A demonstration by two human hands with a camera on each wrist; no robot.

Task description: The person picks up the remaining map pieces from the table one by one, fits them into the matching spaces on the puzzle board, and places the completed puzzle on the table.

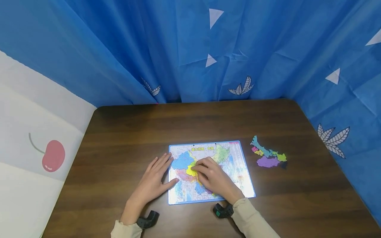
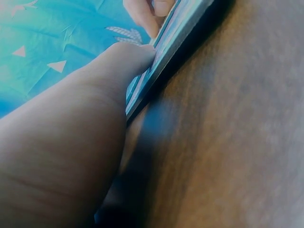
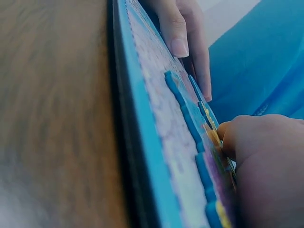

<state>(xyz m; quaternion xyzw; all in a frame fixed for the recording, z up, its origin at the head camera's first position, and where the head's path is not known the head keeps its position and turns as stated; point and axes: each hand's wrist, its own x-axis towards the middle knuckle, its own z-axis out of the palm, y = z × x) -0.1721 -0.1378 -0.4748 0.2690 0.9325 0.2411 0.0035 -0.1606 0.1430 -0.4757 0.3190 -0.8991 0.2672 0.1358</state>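
A magnetic map puzzle board (image 1: 247, 185) with a blue rim lies on the table. My right hand (image 1: 214, 177) is over its middle, fingertips and thumb pinching a bright yellow map piece (image 1: 189, 170) at the board's surface. Left of that piece sits a larger blue piece (image 1: 181, 161); low on the board is another blue piece (image 1: 200, 188). My left hand (image 1: 154, 180) rests at the board's left edge, fingers extended and thumb spread onto the board. In the right wrist view, raised blue-edged pieces (image 3: 187, 118) stand along the board, and the right fingers hide part of the yellow one.
Several loose map pieces lie right of the board: a teal one (image 1: 261, 148), a purple one (image 1: 267, 161) and a yellow-green one (image 1: 281, 157) among them. A blue curtain (image 1: 190, 49) hangs behind the brown table (image 1: 125, 132). Black devices (image 1: 148, 219) sit at both wrists.
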